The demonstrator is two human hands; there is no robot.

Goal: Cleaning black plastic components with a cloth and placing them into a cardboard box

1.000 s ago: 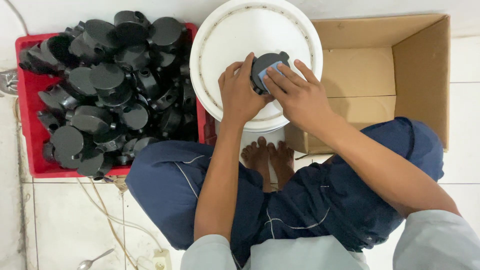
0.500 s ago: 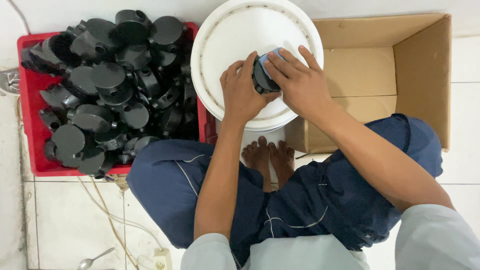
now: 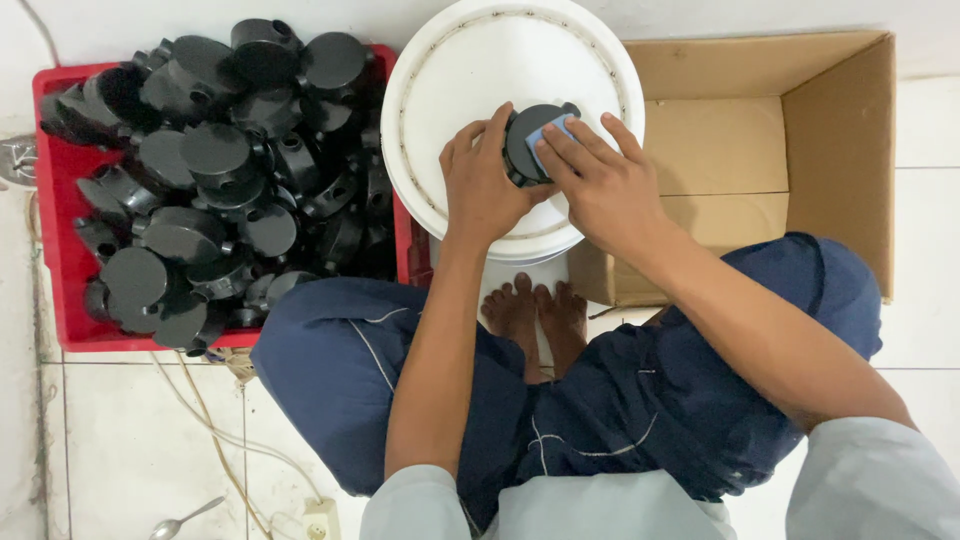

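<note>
From my feed, the biggest thing in view is the open cardboard box [image 3: 760, 130] lying on its side on the tiled floor at the right, and opposite it the red crate [image 3: 62, 260] heaped with black round plastic housings [image 3: 215, 150]. Between them stands the white bucket lid [image 3: 470, 70], a broad flat disc serving as the work surface above the crossed legs. On its right half sits the piece being worked — a black round part [image 3: 528, 140], matte, disc-shaped, with a small lug on its upper right edge. The left hand [image 3: 485, 185] has its fingers curled closed around the part's left rim, steadying it; the right hand [image 3: 600, 185] presses a small pale-blue pad [image 3: 552, 133] flat on the part's top, fingers closed on it. Against the picture half a second back, the part sits flatter and more of its dark face shows — the right fingers have slid toward its right side.
</note>
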